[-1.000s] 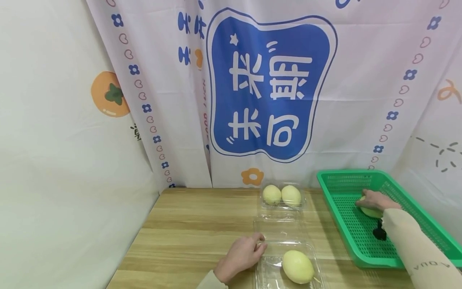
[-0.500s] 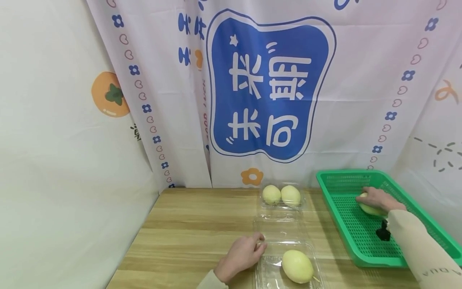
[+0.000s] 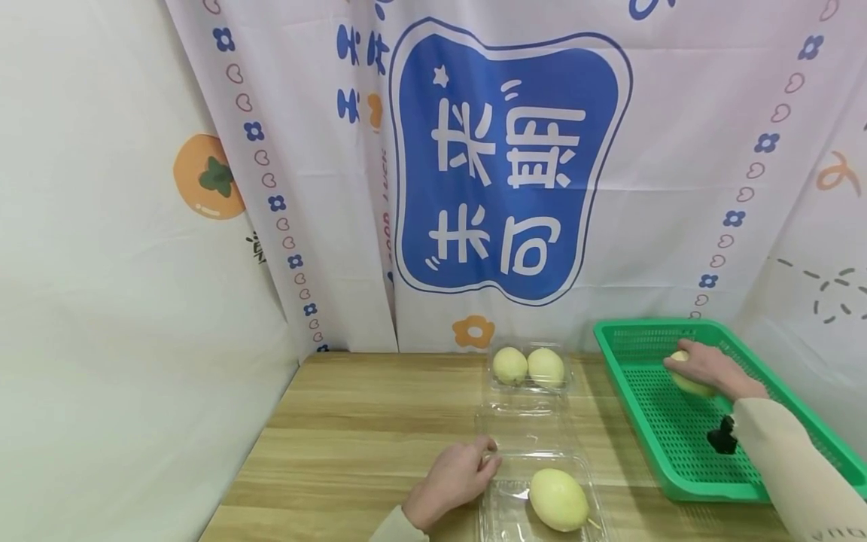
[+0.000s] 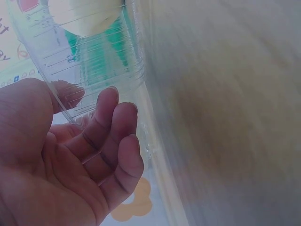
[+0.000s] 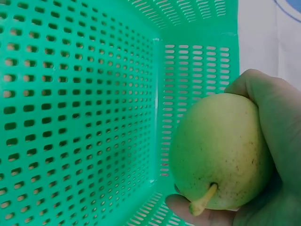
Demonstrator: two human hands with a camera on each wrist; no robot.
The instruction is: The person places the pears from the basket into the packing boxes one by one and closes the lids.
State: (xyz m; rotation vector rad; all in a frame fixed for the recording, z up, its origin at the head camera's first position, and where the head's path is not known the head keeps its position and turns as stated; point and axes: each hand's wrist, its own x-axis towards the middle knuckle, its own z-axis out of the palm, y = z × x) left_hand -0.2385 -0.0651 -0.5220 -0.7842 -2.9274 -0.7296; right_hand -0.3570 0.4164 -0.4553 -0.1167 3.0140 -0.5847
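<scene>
My right hand (image 3: pixel 711 369) grips a pale yellow-green pear (image 5: pixel 221 150) over the green basket, with the stem facing the right wrist camera. My left hand (image 3: pixel 455 478) is at the left corner of a clear plastic clamshell box (image 3: pixel 504 512), its thumb and forefinger pinching the rim in the left wrist view. Its other fingers curve loosely beside the box wall. One pear (image 3: pixel 558 500) with a stem lies in that box. The box's clear lid (image 3: pixel 524 430) is folded back toward the far side.
The green perforated basket (image 3: pixel 667 482) stands at the right of the wooden table (image 3: pixel 352 429). A second clear box (image 3: pixel 530 384) with two pears (image 3: pixel 509 366) sits at the back, against the printed cloth (image 3: pixel 339 301). A black object (image 3: pixel 722 436) shows by the right wrist.
My right hand has lifted slightly with the pear, away from the basket's bottom toward its far side. The left hand and the box have stayed in place.
</scene>
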